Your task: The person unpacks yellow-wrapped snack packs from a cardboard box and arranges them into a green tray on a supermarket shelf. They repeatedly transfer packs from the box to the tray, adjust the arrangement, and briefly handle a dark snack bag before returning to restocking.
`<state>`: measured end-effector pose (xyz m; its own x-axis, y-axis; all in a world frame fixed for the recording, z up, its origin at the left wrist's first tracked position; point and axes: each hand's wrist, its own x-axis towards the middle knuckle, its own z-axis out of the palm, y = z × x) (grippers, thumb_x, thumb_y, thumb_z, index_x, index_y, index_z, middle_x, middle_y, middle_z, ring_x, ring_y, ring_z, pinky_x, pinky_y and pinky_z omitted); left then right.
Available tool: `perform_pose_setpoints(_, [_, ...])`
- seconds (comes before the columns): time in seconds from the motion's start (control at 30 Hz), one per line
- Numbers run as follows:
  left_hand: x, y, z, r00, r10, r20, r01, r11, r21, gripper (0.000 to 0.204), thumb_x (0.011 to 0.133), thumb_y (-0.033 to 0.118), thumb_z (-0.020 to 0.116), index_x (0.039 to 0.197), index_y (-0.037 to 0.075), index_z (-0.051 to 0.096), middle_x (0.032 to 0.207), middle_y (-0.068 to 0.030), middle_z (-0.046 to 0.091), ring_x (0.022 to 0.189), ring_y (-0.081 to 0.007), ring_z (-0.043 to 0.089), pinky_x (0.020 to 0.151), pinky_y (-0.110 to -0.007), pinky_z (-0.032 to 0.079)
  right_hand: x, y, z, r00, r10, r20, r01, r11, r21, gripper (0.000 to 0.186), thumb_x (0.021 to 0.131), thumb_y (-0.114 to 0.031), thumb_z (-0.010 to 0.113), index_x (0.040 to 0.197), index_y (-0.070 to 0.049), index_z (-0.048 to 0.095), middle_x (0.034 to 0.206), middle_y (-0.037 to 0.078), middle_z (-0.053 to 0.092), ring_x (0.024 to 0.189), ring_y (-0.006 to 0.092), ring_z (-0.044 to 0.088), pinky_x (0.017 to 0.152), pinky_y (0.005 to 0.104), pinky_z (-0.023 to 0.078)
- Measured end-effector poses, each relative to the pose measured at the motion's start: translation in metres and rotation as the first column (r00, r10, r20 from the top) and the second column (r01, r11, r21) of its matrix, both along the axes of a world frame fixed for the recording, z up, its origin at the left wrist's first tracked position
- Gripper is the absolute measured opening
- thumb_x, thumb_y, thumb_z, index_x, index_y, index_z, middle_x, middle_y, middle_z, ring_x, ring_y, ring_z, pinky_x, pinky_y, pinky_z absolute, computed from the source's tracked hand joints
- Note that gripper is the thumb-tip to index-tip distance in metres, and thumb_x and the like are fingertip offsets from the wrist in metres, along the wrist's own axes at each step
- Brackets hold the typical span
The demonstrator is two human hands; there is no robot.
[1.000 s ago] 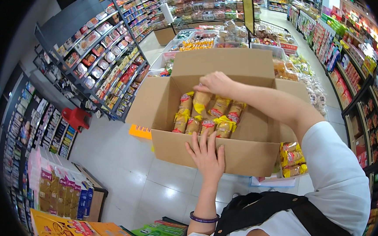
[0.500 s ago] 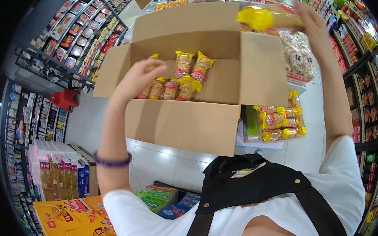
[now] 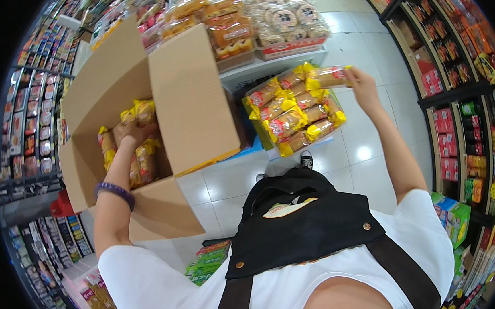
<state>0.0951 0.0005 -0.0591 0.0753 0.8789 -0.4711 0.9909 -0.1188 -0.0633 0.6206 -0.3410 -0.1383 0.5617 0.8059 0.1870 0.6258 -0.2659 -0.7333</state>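
Observation:
A packaged bread roll (image 3: 329, 77) in clear wrap with yellow ends is pinched at its right end by my right hand (image 3: 363, 89). It lies at the far right edge of a stack of similar rolls (image 3: 285, 123) in a green-sided tray (image 3: 263, 131). My left hand (image 3: 132, 131) reaches down into an open cardboard box (image 3: 195, 101), among several more wrapped rolls (image 3: 143, 111). Its fingers touch the packets there, but the fingertips are hidden, so their grip does not show.
Behind the tray stand packs of white round pastries (image 3: 287, 19) and packs of brown buns (image 3: 228, 26). The box's right flap reaches toward the tray. Stocked shelves (image 3: 443, 83) line the right side; more shelves (image 3: 30, 124) stand at left. Green packages (image 3: 209, 261) lie low in front.
My view has turned to the right. My right hand has brought the wrapped roll over the tray stack. My left hand has gone from above the box down among the packets.

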Motion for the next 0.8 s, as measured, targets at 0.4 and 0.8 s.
perform_pose_setpoints(0.4, [-0.031, -0.072, 0.142, 0.783, -0.220, 0.583, -0.051, 0.910, 0.412, 0.051, 0.085, 0.019, 0.071, 0.127, 0.001, 0.050, 0.115, -0.0068, 0.054, 0.101, -0.0144, 0.057, 0.084, -0.026, 0.046, 0.056, 0.102, -0.148, 0.869, 0.474, 0.139, -0.442, 0.872, -0.212, 0.025, 0.095, -0.032, 0.054, 0.097, -0.008, 0.063, 0.094, 0.009, 0.064, 0.097, 0.0303, 0.055, 0.083, 0.0403, 0.046])
perform_pose_setpoints(0.8, [0.145, -0.323, 0.199, 0.196, -0.470, 0.861, 0.135, 0.882, 0.451, 0.081, 0.083, 0.050, 0.066, 0.145, 0.010, 0.032, 0.137, -0.0118, 0.047, 0.125, -0.0280, 0.048, 0.105, -0.048, 0.038, 0.059, 0.094, -0.136, 0.953, 0.262, -0.151, -0.271, 0.962, -0.042, 0.040, 0.095, -0.035, 0.054, 0.114, 0.000, 0.057, 0.112, 0.020, 0.060, 0.104, 0.0334, 0.058, 0.090, 0.0399, 0.047])
